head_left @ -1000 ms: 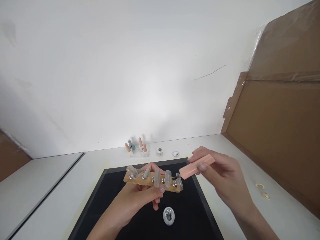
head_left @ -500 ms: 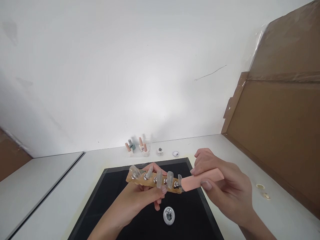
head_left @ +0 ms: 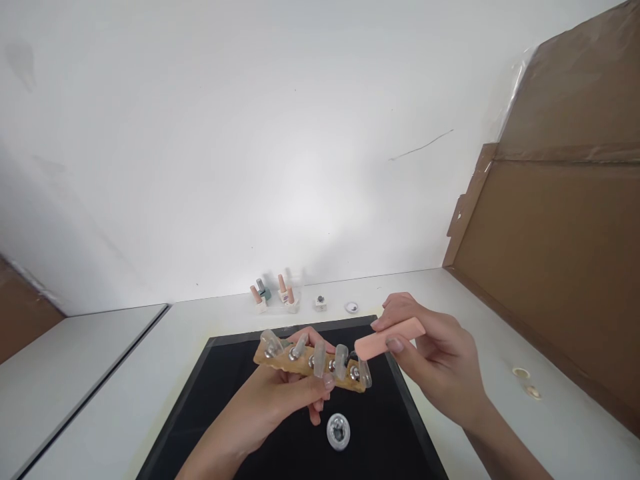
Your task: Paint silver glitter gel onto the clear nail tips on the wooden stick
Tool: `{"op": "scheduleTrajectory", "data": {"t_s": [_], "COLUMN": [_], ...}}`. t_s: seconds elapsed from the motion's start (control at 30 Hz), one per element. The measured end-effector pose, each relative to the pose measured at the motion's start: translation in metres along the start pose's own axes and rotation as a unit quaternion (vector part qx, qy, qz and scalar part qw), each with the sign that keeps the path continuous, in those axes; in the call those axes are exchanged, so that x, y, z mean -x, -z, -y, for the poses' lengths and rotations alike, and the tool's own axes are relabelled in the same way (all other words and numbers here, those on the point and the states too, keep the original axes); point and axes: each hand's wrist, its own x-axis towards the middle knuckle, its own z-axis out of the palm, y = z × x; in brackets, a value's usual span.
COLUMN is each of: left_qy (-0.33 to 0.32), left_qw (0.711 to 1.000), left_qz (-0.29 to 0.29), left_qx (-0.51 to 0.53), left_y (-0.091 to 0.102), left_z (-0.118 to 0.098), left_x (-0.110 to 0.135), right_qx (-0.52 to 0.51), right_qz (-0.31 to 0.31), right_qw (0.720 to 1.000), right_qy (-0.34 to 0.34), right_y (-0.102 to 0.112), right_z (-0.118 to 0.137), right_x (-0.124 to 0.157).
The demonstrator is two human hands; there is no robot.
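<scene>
My left hand (head_left: 280, 400) grips a tan nail display stand (head_left: 295, 363) from below, its thumb along the near edge. Several clear false nails (head_left: 341, 361) stand up from silver metal mounts on this stand. Between the thumb and fingers of my right hand (head_left: 440, 350) is a peach nail polish brush cap (head_left: 390, 338). Its dark brush end points left, beside the rightmost nails; whether the bristles touch a nail I cannot tell. Below the stand, a round silver-rimmed piece (head_left: 339, 432) with a shiny centre lies on the black mat (head_left: 390, 427).
Along the back stand several nail polish bottles (head_left: 289, 300) with peach or grey caps, an uncapped bottle (head_left: 321, 304) and a small white dish (head_left: 351, 307). Two small round cream pieces (head_left: 521, 373) lie at the right. Cardboard (head_left: 550, 280) rises on the right side.
My right hand has moved left and slightly up with the brush cap, which now sits above the rightmost nail. The stand in my left hand has shifted only slightly.
</scene>
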Motion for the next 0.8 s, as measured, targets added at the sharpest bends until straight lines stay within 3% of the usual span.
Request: {"op": "scheduleTrajectory", "data": {"t_s": [0.4,0.6,0.8], "left_qy": [0.008,0.013,0.010], "left_qw": [1.000,1.000,1.000], "left_qz": [-0.008,-0.018,-0.011], "left_qx": [0.011,0.010,0.007], "left_y": [0.0058,0.0047,0.0019], "left_z": [0.0022,0.0008,0.0015], "left_x": [-0.0023,-0.0046,-0.0008], "right_qx": [0.010,-0.043,-0.004], "right_qz": [-0.041,-0.003,-0.009], "right_qw": [0.997,0.995,0.993], "right_qy": [-0.057,-0.086,-0.122], "right_y": [0.0016,-0.0005,-0.0003], "right_z": [-0.0056,-0.0005,-0.0030], "right_x": [0.0018,-0.0010,-0.0021]}}
